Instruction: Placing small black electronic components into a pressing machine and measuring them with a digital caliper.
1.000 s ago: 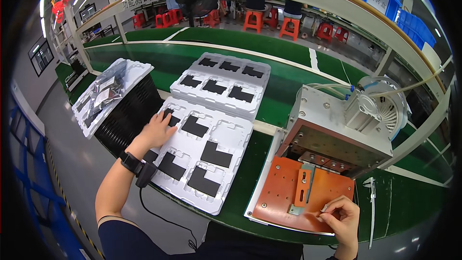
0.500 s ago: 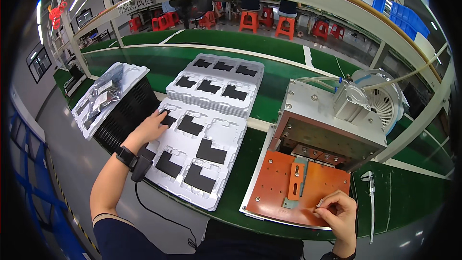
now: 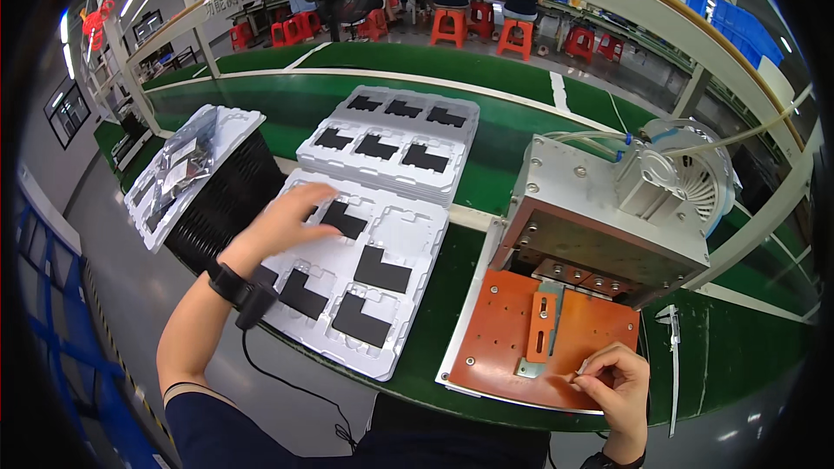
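Note:
My left hand (image 3: pixel 287 224) hovers over the far left part of a white moulded tray (image 3: pixel 408 230), thumb and fingers spread, with nothing seen in it. Around it lie several black L-shaped flat pieces, among them one just right of the thumb (image 3: pixel 344 220) and another near the tray's right side (image 3: pixel 384 269). The far left pocket is mostly hidden by the hand. At the front right corner of an orange plate (image 3: pixel 491 343), my right hand (image 3: pixel 618 386) pinches a small whitish thing too small to name. A slotted orange bar (image 3: pixel 541 326) lies on that plate.
Behind the plate stands a metal press block (image 3: pixel 599 200) with air hoses. A caliper (image 3: pixel 673 365) lies to its right. More stacked trays (image 3: pixel 326 159) stand behind the near one. At left, a tray with plastic bags (image 3: pixel 187 161) tops a black ribbed crate (image 3: pixel 234 195). A cable hangs from my left wristband.
My left hand has lifted off the far left black piece and shifted a little right, its thumb spreading out. My right hand keeps its pinch by the orange plate. The view has shifted slightly.

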{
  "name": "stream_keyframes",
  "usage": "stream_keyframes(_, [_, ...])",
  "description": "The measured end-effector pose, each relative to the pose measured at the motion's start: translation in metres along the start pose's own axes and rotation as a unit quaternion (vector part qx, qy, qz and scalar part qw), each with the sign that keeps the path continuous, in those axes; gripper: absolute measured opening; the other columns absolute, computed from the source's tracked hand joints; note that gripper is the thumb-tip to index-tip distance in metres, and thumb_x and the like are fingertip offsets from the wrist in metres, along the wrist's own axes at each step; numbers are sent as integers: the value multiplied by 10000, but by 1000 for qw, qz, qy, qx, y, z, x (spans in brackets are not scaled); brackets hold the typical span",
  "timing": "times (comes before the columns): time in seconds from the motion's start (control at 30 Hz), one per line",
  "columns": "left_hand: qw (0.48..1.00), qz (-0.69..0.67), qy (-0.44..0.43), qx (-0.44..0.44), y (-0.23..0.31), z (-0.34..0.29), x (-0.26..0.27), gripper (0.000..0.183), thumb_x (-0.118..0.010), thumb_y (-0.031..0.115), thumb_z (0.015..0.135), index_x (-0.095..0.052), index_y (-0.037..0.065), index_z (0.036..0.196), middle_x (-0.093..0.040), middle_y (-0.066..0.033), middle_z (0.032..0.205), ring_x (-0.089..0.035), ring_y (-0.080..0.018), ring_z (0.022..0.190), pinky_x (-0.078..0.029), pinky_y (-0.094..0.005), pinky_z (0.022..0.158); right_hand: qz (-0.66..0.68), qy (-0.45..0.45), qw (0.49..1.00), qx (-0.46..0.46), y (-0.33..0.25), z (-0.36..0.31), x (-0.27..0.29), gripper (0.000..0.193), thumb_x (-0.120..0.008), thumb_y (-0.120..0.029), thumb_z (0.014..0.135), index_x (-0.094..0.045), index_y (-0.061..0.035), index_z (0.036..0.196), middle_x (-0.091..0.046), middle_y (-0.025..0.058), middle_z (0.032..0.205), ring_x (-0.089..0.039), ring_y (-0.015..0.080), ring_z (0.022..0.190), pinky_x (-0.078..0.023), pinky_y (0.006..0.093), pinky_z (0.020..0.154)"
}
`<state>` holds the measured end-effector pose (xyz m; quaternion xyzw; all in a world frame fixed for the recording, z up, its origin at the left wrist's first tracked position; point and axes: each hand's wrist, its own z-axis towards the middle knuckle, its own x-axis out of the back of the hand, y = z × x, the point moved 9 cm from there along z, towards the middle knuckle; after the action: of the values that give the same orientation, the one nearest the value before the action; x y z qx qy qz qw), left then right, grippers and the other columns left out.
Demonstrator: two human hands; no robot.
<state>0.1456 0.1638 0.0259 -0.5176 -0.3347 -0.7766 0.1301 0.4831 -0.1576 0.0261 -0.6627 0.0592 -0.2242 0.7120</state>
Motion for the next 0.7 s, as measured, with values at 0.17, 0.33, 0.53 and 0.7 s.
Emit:
stream_keyframes(0.17, [975,4,-138,-176,108,-7,-57,472,-748,247,772,-626,68,1191,-606,-112,1235,-535,-306,1161,-434,-387,1000,-4,24,1000,9,-1,-3,9,139,-779,13,695,-655,0,756,-665,72,756,-615,132,659,-466,230,576])
stream_keyframes(0.33, [974,120,-84,-173,110,-20,-66,435,-728,182,760,-639,106,1179,-629,-69,1178,-543,-271,1136,-407,-440,1019,-37,-44,995,81,-19,7,-7,118,-772,0,752,-661,2,795,-667,62,808,-621,104,674,-473,222,568])
stream_keyframes(0.53, [976,139,-76,-152,131,-20,-59,437,-741,117,727,-643,72,1150,-587,-83,1045,-532,-299,1026,-362,-507,1049,-11,-60,996,65,-20,6,-3,96,-756,-33,796,-665,-14,820,-620,27,769,-556,57,614,-427,183,517])
stream_keyframes(0.7, [981,117,-91,-128,151,-13,-41,515,-727,69,726,-600,58,1225,-519,-99,1045,-478,-328,1021,-330,-553,1049,-3,-71,996,59,-18,7,-3,86,-751,-46,805,-667,-34,795,-610,25,756,-545,59,611,-425,193,538])
